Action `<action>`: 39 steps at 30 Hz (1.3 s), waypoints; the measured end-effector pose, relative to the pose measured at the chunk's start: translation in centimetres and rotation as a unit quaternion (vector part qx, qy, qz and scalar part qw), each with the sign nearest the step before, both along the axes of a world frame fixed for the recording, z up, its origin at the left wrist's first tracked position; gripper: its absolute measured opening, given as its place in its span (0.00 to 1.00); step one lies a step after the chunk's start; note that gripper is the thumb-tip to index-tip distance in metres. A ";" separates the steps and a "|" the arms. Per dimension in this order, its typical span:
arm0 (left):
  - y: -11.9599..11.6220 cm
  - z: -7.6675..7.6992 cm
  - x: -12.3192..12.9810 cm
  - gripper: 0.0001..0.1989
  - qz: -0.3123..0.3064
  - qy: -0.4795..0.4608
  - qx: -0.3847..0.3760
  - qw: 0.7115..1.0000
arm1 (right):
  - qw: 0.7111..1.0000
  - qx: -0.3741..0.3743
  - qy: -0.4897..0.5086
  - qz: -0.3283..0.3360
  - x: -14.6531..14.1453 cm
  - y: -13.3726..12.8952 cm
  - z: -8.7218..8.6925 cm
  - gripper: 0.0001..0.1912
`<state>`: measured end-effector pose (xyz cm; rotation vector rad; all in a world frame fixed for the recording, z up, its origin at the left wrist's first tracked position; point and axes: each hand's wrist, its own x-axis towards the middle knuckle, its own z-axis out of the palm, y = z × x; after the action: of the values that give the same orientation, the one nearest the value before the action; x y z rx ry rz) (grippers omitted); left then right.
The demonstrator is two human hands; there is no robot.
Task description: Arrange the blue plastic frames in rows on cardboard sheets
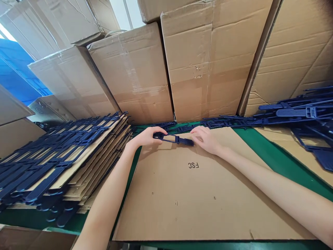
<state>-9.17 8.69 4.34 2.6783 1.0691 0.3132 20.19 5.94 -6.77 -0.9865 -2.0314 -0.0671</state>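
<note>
Hands meet at the far edge of the cardboard sheet [182, 194], and between them lies a dark blue plastic handle strip [173, 139], its long axis running left to right, almost level, tipping a touch lower toward the right. Left hand [147, 136] has the looped end: thumb and fingers are closed round it, pinching it just off the sheet or barely on it, hard to say which. Right hand [206, 138] sits at the ribbed end, fingers curled down and resting on or right beside the tip; whether they truly clamp it I cannot tell, the fingertips hide the contact. So the strip spans the gap from one hand to the other, and each hand is at its own end, neither nearer than the other. It lies above the printed FSC mark [193, 165], close to the sheet's back edge. Just behind it, more blue strips [229, 121] trail along the foot of the cardboard boxes [187, 69]. Off to the left stands a stack of cardboard sheets [85, 166] already carrying fitted blue strips [52, 156], well apart from both hands.
</note>
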 end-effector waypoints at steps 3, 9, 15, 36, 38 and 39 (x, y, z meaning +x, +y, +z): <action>-0.4 -0.2 0.7 0.23 -0.022 0.018 -0.016 0.999 | 0.993 -0.021 -0.092 0.072 -0.5 -0.8 0.3 0.15; 0.0 -1.0 0.6 0.26 0.046 0.057 0.026 0.997 | 0.981 -0.005 -0.131 0.145 -1.7 -2.2 0.8 0.18; 0.3 -1.3 -0.1 0.21 0.094 0.100 0.020 0.990 | 0.964 -0.022 -0.143 0.224 -3.8 -4.6 0.8 0.13; 0.0 -2.5 -0.4 0.18 0.178 0.188 -0.053 0.964 | 0.938 -0.100 -0.151 0.295 -5.5 -7.0 0.8 0.15; 0.2 -2.4 -1.0 0.15 0.192 0.198 -0.055 0.960 | 0.938 -0.105 -0.151 0.293 -5.6 -7.1 0.7 0.15; 0.3 -2.3 -1.3 0.15 0.199 0.203 -0.056 0.957 | 0.938 -0.107 -0.151 0.292 -5.6 -7.1 0.7 0.15</action>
<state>-10.52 8.97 2.03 2.4643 1.6925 -0.2421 14.63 -1.11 -6.07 -0.4769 -2.5836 0.3452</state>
